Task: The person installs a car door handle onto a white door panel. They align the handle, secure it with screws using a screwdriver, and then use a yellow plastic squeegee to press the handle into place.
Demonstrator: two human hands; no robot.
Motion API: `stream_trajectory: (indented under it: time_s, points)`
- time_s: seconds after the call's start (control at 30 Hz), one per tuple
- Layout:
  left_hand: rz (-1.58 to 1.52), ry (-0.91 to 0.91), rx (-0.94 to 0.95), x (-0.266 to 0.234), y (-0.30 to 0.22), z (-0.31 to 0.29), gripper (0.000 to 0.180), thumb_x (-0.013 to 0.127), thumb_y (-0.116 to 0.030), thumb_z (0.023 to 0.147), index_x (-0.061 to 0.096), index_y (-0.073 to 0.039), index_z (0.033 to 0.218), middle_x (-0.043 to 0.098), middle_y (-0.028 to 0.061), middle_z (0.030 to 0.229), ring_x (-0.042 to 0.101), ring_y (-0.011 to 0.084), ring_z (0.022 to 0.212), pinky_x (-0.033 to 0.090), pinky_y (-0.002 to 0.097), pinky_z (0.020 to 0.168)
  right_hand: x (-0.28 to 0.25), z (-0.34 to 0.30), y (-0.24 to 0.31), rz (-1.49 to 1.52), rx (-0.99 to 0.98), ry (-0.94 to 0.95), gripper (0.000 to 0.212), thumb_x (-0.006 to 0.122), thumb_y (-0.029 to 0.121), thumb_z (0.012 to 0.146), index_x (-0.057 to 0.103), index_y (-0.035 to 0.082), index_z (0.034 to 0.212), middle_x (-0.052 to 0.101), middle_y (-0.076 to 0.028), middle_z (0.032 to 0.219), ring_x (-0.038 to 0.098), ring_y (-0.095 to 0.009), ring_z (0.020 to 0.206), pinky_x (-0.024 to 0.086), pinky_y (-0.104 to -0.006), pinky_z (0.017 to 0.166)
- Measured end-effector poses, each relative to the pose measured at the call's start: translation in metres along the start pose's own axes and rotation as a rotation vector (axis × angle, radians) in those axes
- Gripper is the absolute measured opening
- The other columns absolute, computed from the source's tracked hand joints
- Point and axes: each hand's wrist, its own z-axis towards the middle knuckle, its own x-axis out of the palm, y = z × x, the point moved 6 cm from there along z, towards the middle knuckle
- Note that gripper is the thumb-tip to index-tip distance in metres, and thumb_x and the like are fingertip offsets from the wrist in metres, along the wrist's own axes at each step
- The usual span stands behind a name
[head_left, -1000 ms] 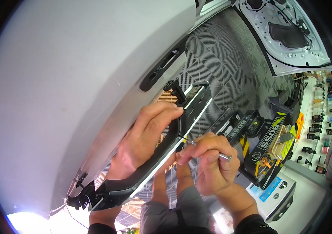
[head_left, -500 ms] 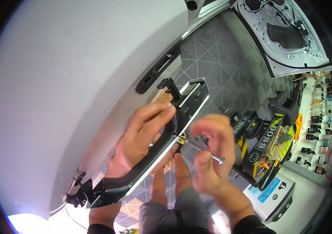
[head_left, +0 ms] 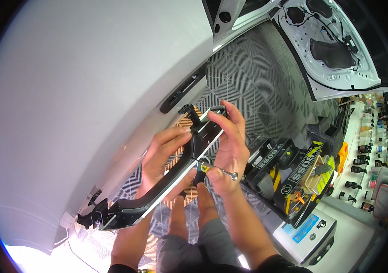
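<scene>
Pinching the car-door handle [head_left: 169, 184] in my left hand [head_left: 160, 157], I had my right hand [head_left: 230, 152] curled round its one-o'clock end. Off its twelve-o'clock recess [head_left: 182, 92], it still wore white trim [head_left: 157, 204], a metal rod [head_left: 224, 172] jutting toward four.

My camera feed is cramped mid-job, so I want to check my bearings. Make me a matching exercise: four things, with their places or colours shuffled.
1. Left hand
2. Right hand
3. Metal rod
4. Tool tray

A. Black with yellow markings
B. Around the middle of the handle
C. Silvery, jutting from the handle's edge
D. Fingers at the handle's upper end

Pairs: 1-B, 2-D, 3-C, 4-A
</scene>
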Motion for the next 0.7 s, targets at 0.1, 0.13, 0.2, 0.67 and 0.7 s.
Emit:
stream_trajectory:
  time_s: [0.1,0.13,0.2,0.67,0.7]
  points:
    - [-0.560,-0.290,-0.285,0.032,0.005,-0.010,0.098,0.087,-0.032,0.085,0.036,0.002,0.162,0.041,0.0221,0.161,0.050,0.0378,0.147,0.042,0.0515,0.121,0.004,-0.004,-0.001,0.064,0.042,-0.066,0.106,0.087,0.068,0.073,0.061,-0.005,0.144,0.038,-0.027,0.158,0.044,-0.035,0.146,0.036,-0.0479,0.120]
    - [-0.707,-0.374,-0.387,0.043,0.008,-0.016,0.104,0.087,-0.037,0.086,0.031,0.001,0.164,0.037,0.0211,0.163,0.046,0.0375,0.149,0.040,0.0524,0.123,0.005,-0.005,-0.001,0.067,0.064,-0.080,0.111,0.087,0.072,0.074,0.058,-0.007,0.146,0.035,-0.026,0.163,0.045,-0.033,0.146,0.037,-0.0468,0.121]
    - [-0.971,-0.437,-0.501,0.062,0.010,-0.025,0.115,0.087,-0.048,0.086,0.020,-0.001,0.168,0.030,0.0191,0.168,0.039,0.0369,0.154,0.035,0.0541,0.126,0.009,-0.009,0.002,0.088,0.128,-0.071,0.112,0.089,0.070,0.072,0.057,-0.006,0.148,0.034,-0.024,0.164,0.046,-0.034,0.145,0.037,-0.0472,0.122]
    - [-1.324,-0.406,-0.337,0.089,0.037,-0.011,0.107,0.099,-0.049,0.072,0.042,-0.026,0.160,0.030,0.0102,0.172,0.030,0.0318,0.159,0.020,0.0540,0.133,0.022,-0.006,0.012,0.219,0.086,-0.007,0.108,0.088,0.045,0.077,0.036,-0.001,0.159,0.025,-0.024,0.164,0.055,-0.040,0.138,0.047,-0.0529,0.116]
    - [-1.356,-0.446,-0.440,0.092,0.040,-0.016,0.106,0.100,-0.046,0.072,0.043,-0.026,0.159,0.031,0.0099,0.172,0.031,0.0317,0.159,0.020,0.0536,0.133,0.019,-0.006,0.013,0.175,0.066,0.018,0.107,0.088,0.045,0.077,0.037,-0.001,0.159,0.025,-0.024,0.163,0.053,-0.041,0.141,0.045,-0.0534,0.117]
